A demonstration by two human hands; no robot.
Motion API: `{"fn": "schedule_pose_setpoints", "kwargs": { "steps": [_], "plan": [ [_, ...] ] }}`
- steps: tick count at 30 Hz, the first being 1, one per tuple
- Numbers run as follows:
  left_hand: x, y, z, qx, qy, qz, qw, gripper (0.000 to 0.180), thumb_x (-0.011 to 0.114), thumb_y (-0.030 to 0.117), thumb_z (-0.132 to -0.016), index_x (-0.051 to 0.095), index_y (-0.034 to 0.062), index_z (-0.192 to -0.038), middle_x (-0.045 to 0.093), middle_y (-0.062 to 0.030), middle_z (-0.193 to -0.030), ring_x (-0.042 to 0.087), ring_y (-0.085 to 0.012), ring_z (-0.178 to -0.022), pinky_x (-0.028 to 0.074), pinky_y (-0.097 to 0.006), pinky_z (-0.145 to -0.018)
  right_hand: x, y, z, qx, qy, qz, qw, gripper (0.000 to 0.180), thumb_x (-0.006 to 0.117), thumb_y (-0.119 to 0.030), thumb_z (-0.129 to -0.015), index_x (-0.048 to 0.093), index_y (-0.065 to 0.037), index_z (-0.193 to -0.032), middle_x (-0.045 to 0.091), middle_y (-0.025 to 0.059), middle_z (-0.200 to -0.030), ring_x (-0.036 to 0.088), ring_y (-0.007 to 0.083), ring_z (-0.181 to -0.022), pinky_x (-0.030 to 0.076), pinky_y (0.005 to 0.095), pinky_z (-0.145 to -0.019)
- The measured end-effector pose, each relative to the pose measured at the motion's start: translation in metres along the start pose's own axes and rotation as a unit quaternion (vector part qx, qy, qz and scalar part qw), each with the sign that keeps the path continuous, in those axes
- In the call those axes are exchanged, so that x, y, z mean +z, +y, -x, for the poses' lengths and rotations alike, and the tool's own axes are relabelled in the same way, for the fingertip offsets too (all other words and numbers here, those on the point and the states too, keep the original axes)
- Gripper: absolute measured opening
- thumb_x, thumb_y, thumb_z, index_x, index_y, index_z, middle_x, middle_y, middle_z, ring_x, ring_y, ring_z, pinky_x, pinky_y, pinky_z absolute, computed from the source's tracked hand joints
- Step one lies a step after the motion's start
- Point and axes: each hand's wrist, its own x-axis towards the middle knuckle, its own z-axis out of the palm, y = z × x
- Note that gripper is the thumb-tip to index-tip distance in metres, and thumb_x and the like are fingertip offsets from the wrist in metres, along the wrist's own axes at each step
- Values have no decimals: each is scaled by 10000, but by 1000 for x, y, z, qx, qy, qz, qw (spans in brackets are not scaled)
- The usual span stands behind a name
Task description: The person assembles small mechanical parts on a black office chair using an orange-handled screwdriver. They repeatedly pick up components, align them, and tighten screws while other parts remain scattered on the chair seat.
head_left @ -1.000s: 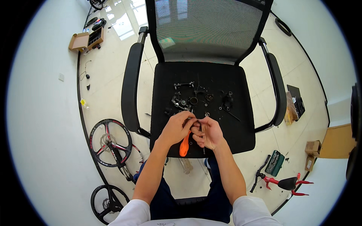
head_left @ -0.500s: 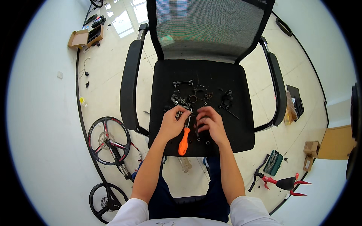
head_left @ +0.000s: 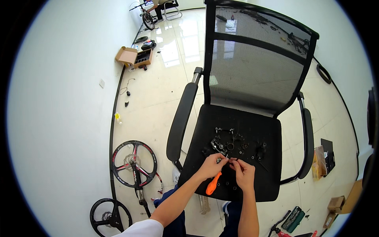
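Left grip and right grip are almost tip to tip over the black chair seat, fingers drawn in narrow on both. Some small dark bit looks to sit right between the tips, but it's tiny and I honestly can't tell which grip has it, or if either is really closed on it.

Big relation for me is the orange screwdriver: it's on the near side of the fingertips, toward the person, with its handle running from lower left to upper right, so the shaft end aims up at the fingers. Left grip is the nearer one. Most of the shaft is lost under that hand, so no clue if it's touching.

Just past the fingertips there's a dark ring, with a silver and black metal part to its left, pretty much crowding the far side of the left grip. A short bar lies beyond those. Over to the right is a black clump of parts with a thin rod near it. Closer in, a little washer sits right of the handle. Armrests are off to both sides, well apart from the hands.
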Motion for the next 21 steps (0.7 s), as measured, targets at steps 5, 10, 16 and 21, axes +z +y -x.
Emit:
{"fn": "schedule_pose_setpoints", "kwargs": {
  "steps": [5, 10, 16, 21],
  "plan": [
    [9, -2, 6, 45, -55, -6, 997, 188, 658, 182, -915, 611, 3, -945, 546, 4, -703, 464, -48, -641, 394, -241, -561, -11, 4, -3, 106, 28, -118, 987, 196, 584, -75, -959, 660, 83, -1047, 710, 129, -865, 701, 178, -816, 603, 276, -680],
    [3, 25, 11, 61, -102, -16, 993, 199, 671, 194, -908, 613, 4, -914, 546, 7, -685, 461, -56, -617, 379, -244, -551, -20, -9, -8, 148, 47, -148, 977, 321, 602, -52, -939, 535, 47, -1237, 702, 169, -801, 712, 202, -754, 605, 295, -646],
    [-2, 30, 18, -5, -177, 91, 980, 152, 641, 198, -943, 611, 49, -931, 460, 44, -619, 386, -33, -527, 287, -226, -474, -25, -28, -11, 65, 70, -202, 975, 457, 574, 18, -909, 446, 2, -1348, 631, 215, -1157, 706, 244, -855, 602, 328, -710],
    [-13, 29, 19, -89, -213, 279, 932, 125, 610, 194, -969, 583, 77, -936, 384, 64, -585, 297, -22, -450, 192, -213, -391, -39, 1, -18, 30, 37, -163, 986, 369, 607, 39, -869, 588, -32, -1231, 616, 125, -1128, 680, 200, -915, 588, 306, -732]
  ]
}}
